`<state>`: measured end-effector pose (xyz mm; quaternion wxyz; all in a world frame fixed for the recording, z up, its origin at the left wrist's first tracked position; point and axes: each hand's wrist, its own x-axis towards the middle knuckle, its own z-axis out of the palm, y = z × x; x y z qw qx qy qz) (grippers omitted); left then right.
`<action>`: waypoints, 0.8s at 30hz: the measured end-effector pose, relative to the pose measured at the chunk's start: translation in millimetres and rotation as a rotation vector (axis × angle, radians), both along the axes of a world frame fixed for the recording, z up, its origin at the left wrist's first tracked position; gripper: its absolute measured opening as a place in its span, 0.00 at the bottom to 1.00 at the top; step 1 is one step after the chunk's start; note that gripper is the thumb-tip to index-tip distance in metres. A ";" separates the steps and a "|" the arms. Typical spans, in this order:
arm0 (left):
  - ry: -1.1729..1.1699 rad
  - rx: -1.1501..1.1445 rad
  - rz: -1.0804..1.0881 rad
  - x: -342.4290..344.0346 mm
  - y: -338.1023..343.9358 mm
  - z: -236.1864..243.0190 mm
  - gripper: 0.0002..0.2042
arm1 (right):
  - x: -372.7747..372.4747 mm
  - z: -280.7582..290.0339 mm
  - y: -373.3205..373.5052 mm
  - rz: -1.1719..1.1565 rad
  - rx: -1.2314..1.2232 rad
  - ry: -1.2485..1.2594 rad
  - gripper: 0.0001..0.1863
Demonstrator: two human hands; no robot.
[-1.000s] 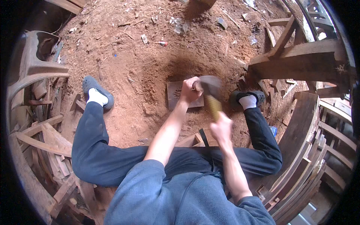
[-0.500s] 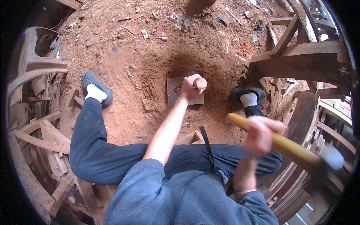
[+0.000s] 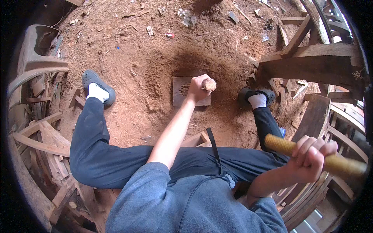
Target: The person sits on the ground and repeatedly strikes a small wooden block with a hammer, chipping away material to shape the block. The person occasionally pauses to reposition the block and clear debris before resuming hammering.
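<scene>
My left hand (image 3: 199, 88) is closed round a chisel, held upright over a square wooden board (image 3: 179, 99) on the ground. Only the chisel's round, frayed wooden butt (image 3: 210, 85) shows above the fist; its blade is hidden below. Carved marks show on the board beside my fingers. Out to the right, above my right thigh, my right hand (image 3: 311, 157) grips a hammer by its yellow handle (image 3: 279, 145). The handle's far end is blurred, and the hammer head lies beyond the picture's dark rim.
Sawdust and wood chips (image 3: 136, 93) cover the ground. My feet in grey clogs (image 3: 99, 88) stand either side of the board. Curved wooden pieces (image 3: 44, 145) are piled on the left. A heavy timber frame (image 3: 311, 66) and stacked wood (image 3: 314, 116) rise on the right.
My right hand has swung the hammer to the right and nearer to my body, taking its head out of view. The left hand with the chisel stays nearly in place.
</scene>
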<state>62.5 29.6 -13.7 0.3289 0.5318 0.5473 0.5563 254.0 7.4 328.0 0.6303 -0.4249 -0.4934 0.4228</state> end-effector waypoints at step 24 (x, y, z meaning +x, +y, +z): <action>0.234 0.028 -0.086 27.8 -12.4 2.6 0.11 | 19.8 -129.5 -62.2 0.119 -1.138 -0.399 0.07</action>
